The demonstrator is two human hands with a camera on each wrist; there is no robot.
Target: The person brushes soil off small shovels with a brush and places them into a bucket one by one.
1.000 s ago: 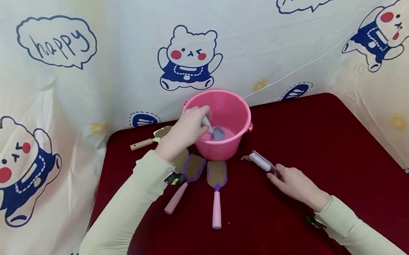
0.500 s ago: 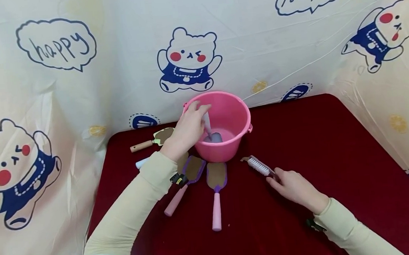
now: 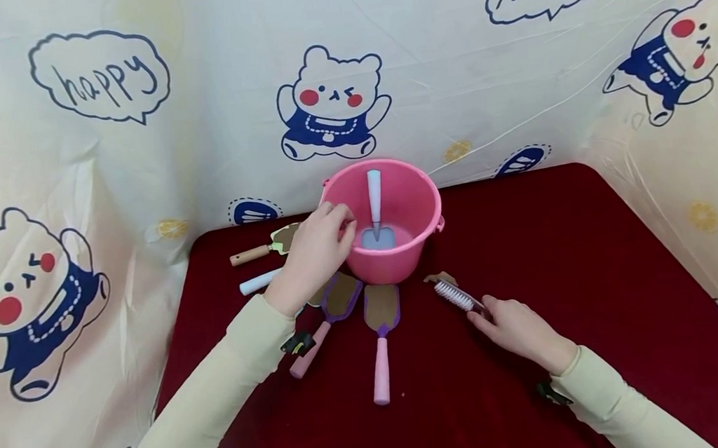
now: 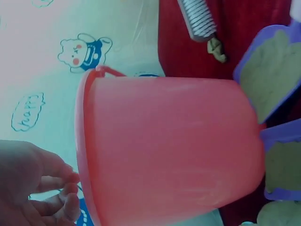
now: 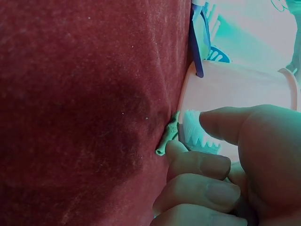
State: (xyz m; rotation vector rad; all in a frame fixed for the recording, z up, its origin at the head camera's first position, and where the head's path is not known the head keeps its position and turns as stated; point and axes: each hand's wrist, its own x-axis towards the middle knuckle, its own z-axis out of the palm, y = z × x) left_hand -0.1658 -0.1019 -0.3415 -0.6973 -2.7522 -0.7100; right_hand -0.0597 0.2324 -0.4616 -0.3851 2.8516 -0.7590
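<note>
My left hand (image 3: 320, 252) is at the left rim of the pink bucket (image 3: 388, 267), its fingers bent and holding nothing. In the left wrist view, the fingertips of that hand (image 4: 35, 181) are close to the rim; I cannot tell whether they touch it. Inside the bucket a small trowel (image 3: 374, 198) leans handle up, its grey-blue blade at the bottom and its pale handle against the far wall. My right hand (image 3: 522, 331) grips a white-bristled brush (image 3: 456, 294) above the red cloth, bristles facing left. A small brown lump (image 5: 168, 139) lies beyond the bristles.
Two purple-edged hand shovels (image 3: 381, 306) with pink handles lie before the bucket, their blades coated brown. A wooden-handled trowel (image 3: 250, 254) and a pale-blue handle (image 3: 259, 282) lie at left, partly behind my left arm. A printed curtain (image 3: 231, 121) surrounds the table.
My left hand has let go of the trowel and drawn back to the left. The trowel now leans by itself inside the bucket. My right hand has barely moved.
</note>
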